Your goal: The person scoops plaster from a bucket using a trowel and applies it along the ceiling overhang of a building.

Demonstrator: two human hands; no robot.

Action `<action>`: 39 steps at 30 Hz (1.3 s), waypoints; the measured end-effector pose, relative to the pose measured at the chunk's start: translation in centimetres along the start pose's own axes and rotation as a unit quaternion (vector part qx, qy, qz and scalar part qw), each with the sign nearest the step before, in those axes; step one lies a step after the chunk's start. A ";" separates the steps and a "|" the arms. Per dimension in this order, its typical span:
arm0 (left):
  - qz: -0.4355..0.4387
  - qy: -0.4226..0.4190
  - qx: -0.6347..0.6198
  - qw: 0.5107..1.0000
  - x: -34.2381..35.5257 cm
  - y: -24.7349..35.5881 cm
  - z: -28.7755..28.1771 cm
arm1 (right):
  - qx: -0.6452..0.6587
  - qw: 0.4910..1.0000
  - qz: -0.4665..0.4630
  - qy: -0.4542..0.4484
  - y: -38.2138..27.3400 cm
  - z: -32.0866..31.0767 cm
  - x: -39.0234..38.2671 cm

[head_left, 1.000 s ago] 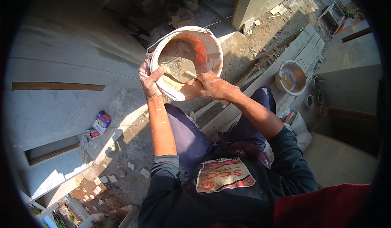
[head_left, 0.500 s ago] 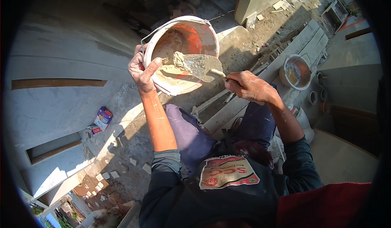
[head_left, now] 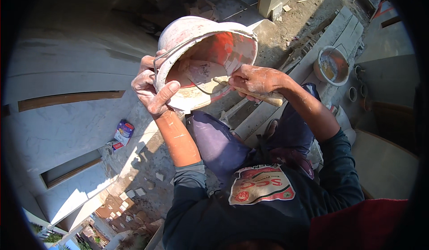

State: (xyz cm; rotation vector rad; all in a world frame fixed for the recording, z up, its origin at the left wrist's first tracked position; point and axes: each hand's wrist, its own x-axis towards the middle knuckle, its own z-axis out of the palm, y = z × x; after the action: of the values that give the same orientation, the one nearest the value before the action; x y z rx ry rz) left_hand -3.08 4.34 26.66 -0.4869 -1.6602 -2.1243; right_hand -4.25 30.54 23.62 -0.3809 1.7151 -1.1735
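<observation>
A mortar-smeared white bucket [head_left: 185, 27], orange on part of its inside, is tipped so its mouth faces me. My left hand [head_left: 154, 87] is closed on its left rim beside the wire handle, thumb over the edge. Closed around the wooden handle of a trowel [head_left: 271, 99] is my right hand [head_left: 257, 79], at the right side of the mouth. The trowel's flat blade reaches into the bucket, near the lower inner wall. Beige mortar coats the bucket's inside; how much lies deeper is hidden in shadow.
To the right, a second bucket [head_left: 331, 67] stands by long planks [head_left: 330, 40]. At left, a purple box [head_left: 124, 131] rests against a pale wall panel [head_left: 53, 138]. Broken tile pieces [head_left: 129, 193] litter the ground at lower left.
The bucket has tipped further, its mouth turning toward me and right. My right hand has pushed the trowel deeper inside; the mortar lump seen on its blade no longer shows there.
</observation>
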 end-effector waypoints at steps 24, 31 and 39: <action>-0.060 0.179 -0.036 0.981 0.0 -2.7 -1.2 | -0.220 0.873 -0.191 0.391 4.7 6.2 -4.6; 0.008 0.228 0.020 0.973 3.0 -1.6 0.9 | -0.199 0.815 -0.215 0.500 11.3 11.0 1.4; 0.021 0.278 0.045 0.959 4.6 0.7 -0.3 | -0.203 0.825 -0.234 0.473 10.9 10.4 -3.5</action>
State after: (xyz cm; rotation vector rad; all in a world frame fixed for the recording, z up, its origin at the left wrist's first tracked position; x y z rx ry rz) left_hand -6.68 3.46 29.51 0.1043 -1.3910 -1.9049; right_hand 8.91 32.74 15.86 -0.5465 2.8937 -1.4658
